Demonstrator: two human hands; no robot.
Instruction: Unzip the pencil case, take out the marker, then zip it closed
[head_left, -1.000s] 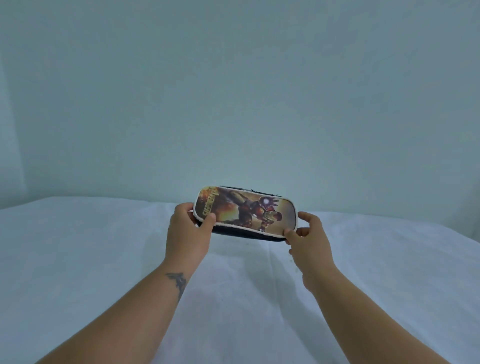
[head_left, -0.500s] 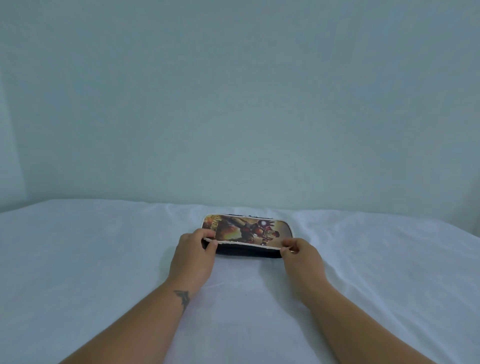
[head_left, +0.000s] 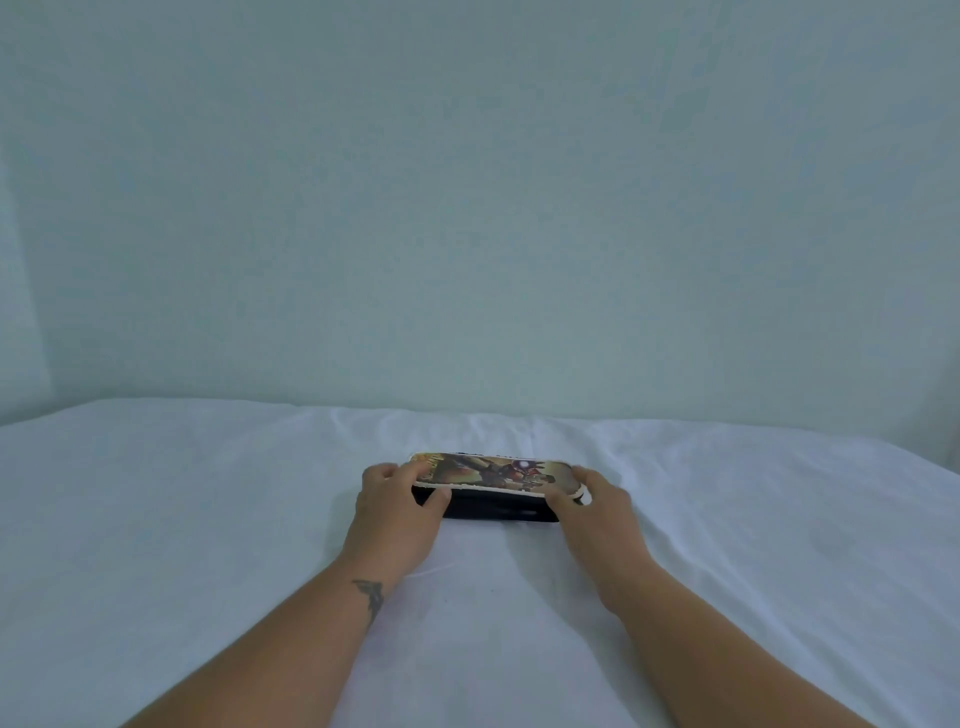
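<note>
head view: only camera, looks forward and down over both forearms
pencil case (head_left: 493, 475): lies flat on the white sheet (head_left: 208, 519), long side across the view, roughly centre frame, near the far edge of the bed
case top: printed panel, orange-brown artwork with an armoured red/gold figure, pale piping round the rim
case side: dark, near-black band facing the camera; zipper track not resolvable here, can't tell if zipped or open
marker: not visible, nothing lying outside the case
left hand (head_left: 392, 514): at the case's left end, fingers curled over the top corner, thumb (head_left: 439, 496) pressed on the dark front side, so it pinches that end
right hand (head_left: 597, 512): at the case's right end, fingers wrapped round the corner, thumb on the front edge, gripping that end
white bit (head_left: 583, 496): small pale piece showing between the right hand's fingers at the case corner; could be the piping or a zipper pull, can't tell which
left forearm (head_left: 291, 639): bare, comes in from bottom left, small dark tattoo (head_left: 370, 597) just below the wrist
right forearm (head_left: 727, 649): bare, comes in from bottom right
sheet: wrinkled, folds running out from around the case, covers the whole surface
wall (head_left: 467, 208): plain pale blue-green, meets the bed just behind the case
</note>
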